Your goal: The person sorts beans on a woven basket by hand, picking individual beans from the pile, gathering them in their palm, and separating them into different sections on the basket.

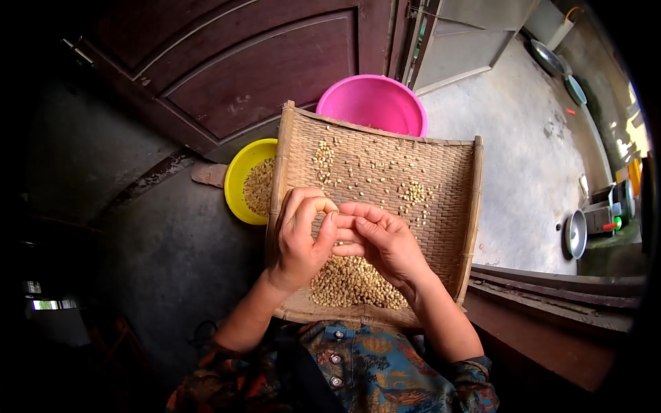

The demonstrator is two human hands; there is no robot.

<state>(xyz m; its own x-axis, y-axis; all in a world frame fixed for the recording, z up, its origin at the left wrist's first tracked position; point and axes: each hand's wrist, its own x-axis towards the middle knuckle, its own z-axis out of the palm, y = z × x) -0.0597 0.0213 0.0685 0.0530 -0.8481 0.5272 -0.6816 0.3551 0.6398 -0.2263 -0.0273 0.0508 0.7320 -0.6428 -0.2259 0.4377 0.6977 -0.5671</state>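
Near side: patterned shirt (365,372) of the seated-or-standing person, can't tell which, near edge of the woven tray (451,227) right up at it. Main pile of pale beans (358,288) sits at the tray's near end, below the hands. Left hand (297,237) is over the tray's left half, thumb and forefinger tips pinched together, other fingers curled; can't tell if a bean is in the pinch. Right hand (389,244) is just right of it, palm turned inward, fingers reaching to the left hand's fingertips, thumb bent over them; can't tell if it holds anything. Farther up the tray: loose beans thinly spread, one cluster (414,193) right of centre, another (323,155) far left. Yellow bowl (236,162) is on the floor left of the tray, brown bits (259,187) inside, brick-like block (208,174) just left of it. Metal bowl (575,234) well off to the right. Pink basin (375,100) is beyond the tray's far edge, partly hidden by it. Dark red door (255,69) behind, far left; pale door panel (458,55) far right of that.
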